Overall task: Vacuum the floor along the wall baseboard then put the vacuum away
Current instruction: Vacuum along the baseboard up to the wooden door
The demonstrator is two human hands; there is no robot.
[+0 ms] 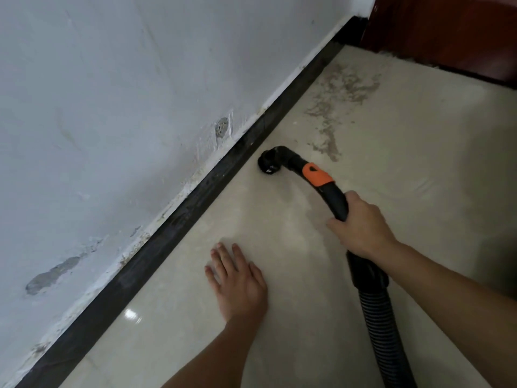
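My right hand (359, 224) grips the curved black vacuum handle (334, 196), just behind its orange collar (317, 175). The small round nozzle (268, 163) rests on the beige tiled floor (405, 152), close to the black baseboard (179, 208). A ribbed black hose (379, 326) runs back from the handle under my right forearm and leaves the frame at the bottom. My left hand (237, 281) lies flat on the floor with fingers spread, holding nothing, a little off the baseboard. A patch of grey dust (335, 96) lies on the floor beyond the nozzle.
The white wall (112, 93) above the baseboard is chipped and scuffed, with crumbled plaster along its foot. Dark red-brown wooden furniture or a door (447, 29) closes off the far right corner. The vacuum body is out of view.
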